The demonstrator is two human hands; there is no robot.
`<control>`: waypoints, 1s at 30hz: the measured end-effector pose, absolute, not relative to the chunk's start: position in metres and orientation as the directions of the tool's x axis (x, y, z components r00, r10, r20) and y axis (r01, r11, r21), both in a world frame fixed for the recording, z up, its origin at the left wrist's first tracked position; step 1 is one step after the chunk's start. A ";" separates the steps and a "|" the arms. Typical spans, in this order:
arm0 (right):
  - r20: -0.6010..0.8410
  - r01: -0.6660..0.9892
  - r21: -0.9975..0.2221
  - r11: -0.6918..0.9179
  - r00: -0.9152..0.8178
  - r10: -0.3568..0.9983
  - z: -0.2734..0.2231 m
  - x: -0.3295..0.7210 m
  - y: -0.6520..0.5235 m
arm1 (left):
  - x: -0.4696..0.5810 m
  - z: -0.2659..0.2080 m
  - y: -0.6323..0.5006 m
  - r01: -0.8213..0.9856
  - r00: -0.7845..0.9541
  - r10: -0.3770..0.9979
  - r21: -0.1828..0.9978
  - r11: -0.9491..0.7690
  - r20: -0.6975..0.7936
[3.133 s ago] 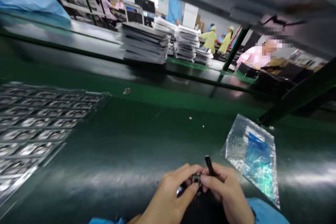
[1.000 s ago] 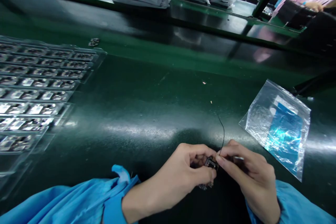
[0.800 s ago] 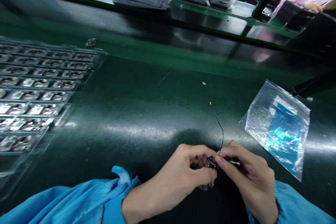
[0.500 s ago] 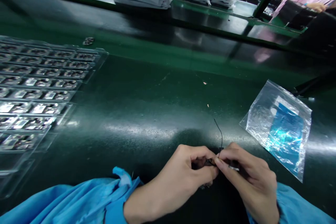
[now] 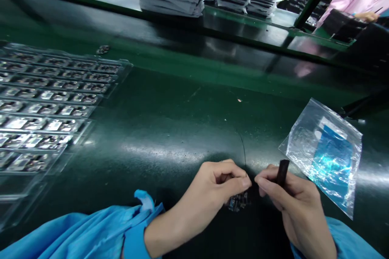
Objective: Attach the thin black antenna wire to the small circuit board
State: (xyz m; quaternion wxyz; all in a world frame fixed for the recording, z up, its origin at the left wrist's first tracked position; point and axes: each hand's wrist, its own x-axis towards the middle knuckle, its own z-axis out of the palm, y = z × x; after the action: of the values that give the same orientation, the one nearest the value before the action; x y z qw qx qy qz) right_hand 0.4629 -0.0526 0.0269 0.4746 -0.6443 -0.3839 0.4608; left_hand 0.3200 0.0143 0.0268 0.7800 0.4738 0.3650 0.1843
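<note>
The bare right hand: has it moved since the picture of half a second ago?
Yes. Against the clear plastic bag with blue contents, the right hand has moved slightly rightward, nearer the bag and apart from the left hand.

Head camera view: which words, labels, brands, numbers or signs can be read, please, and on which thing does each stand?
No readable text anywhere in this view.
Small dark circuit board at the left hand: any marking is too small and blurred.
Small silvery circuit boards in the clear plastic tray: any marking is too small.
Clear plastic bag with shiny blue sheet: no legible print.
</note>
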 end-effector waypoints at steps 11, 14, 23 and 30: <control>-0.504 -0.197 -0.852 -0.485 0.055 0.862 0.027 0.465 -0.051 | 0.319 0.024 0.013 0.077 0.695 0.597 0.867 0.492 -0.401; -0.517 -0.211 -0.840 -0.500 0.034 0.855 0.024 0.467 -0.051 | 0.318 0.024 0.011 0.073 0.687 0.625 0.891 0.447 -0.370; -0.552 -0.240 -0.814 -0.529 0.033 0.833 0.021 0.467 -0.050 | 0.319 0.022 0.008 0.090 0.676 0.665 0.932 0.351 -0.316; -0.570 -0.257 -0.805 -0.534 0.088 0.817 0.018 0.463 -0.053 | 0.319 0.021 0.005 0.160 0.668 0.659 0.932 0.325 -0.345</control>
State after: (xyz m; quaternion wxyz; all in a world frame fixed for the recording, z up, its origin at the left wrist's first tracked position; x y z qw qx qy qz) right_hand 0.4634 -0.0526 0.0177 0.4233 -0.6039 -0.2316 0.6344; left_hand 0.3192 0.0053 0.0213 0.7254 0.5547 0.3694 0.1719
